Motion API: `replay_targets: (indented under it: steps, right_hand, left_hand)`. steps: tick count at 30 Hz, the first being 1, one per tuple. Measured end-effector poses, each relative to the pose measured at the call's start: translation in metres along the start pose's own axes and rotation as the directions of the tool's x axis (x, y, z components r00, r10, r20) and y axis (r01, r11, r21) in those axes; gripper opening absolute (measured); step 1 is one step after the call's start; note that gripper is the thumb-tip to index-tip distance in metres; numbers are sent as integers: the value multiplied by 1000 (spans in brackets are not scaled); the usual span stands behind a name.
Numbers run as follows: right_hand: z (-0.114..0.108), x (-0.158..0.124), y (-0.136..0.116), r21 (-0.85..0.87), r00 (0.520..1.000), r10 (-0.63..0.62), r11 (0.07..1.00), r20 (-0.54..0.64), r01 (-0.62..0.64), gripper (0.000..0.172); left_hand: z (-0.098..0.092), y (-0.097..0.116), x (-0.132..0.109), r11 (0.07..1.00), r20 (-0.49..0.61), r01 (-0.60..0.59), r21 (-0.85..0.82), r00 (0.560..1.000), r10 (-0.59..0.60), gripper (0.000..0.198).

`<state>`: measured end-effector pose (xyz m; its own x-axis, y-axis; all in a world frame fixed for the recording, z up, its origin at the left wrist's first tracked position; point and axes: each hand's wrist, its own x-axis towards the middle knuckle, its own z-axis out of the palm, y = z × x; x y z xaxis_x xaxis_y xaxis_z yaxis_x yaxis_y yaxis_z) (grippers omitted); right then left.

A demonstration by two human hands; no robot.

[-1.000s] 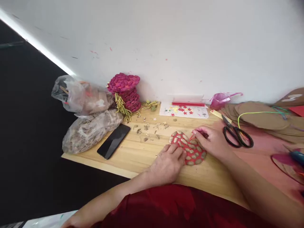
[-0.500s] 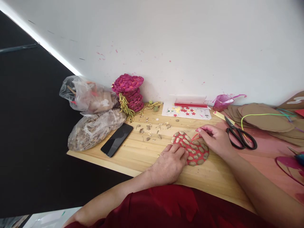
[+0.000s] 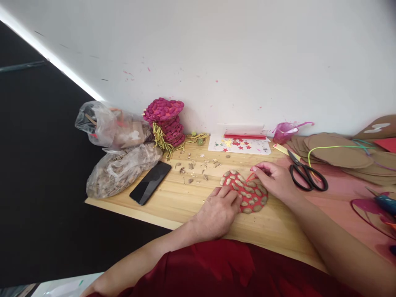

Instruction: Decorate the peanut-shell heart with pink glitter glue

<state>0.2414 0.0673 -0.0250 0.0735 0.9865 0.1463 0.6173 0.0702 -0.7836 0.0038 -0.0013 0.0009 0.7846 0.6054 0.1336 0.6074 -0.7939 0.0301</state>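
Note:
A red heart-shaped piece point(image 3: 247, 195) covered with peanuts in their shells lies flat on the wooden table. My left hand point(image 3: 220, 210) rests over its lower left edge with curled fingers, holding it down; the fingertips are partly hidden. At the heart's upper notch, my right hand point(image 3: 274, 179) pinches a thin orange-red cord point(image 3: 250, 176) between thumb and forefinger. The cord runs down to the notch. Black-handled scissors point(image 3: 307, 175) lie just right of my right hand. Bits of broken peanut shell point(image 3: 191, 166) are scattered left of the heart.
A phone point(image 3: 150, 182) and a plastic bag of peanuts point(image 3: 123, 169) sit at left. Behind stand stacked magenta peanut pieces point(image 3: 168, 119), star cutouts on paper point(image 3: 262, 149) and a pink-stained cup point(image 3: 284, 132). Cardboard shapes point(image 3: 337, 150) and a blue tool point(image 3: 385, 203) are at right.
The whole view has shifted slightly, so things appear a little further left. Both hands keep nearly the same pose on the heart and the cord.

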Motion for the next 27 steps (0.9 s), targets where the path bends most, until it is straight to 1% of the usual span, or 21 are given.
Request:
replay_targets:
  steps: [2,12,18,27]
  right_hand:
    - [0,0,0,-11,1000,-3,1000,6,3,32]
    - [-1,-1,-1,-24,1000,-11,1000,8,11,31]
    - [-1,-1,-1,-18,999,-41,999,-4,41,27]
    - [0,-1,1,-23,1000,-30,999,-5,30,27]
  left_hand:
    - [0,0,0,1000,13,4,-1,1000,-4,26]
    - [0,0,0,1000,1,-3,3,1000,3,26]
    - [2,1,0,1000,-5,5,-1,1000,-5,26]
    - [1,1,0,1000,-3,13,-13,1000,-13,27]
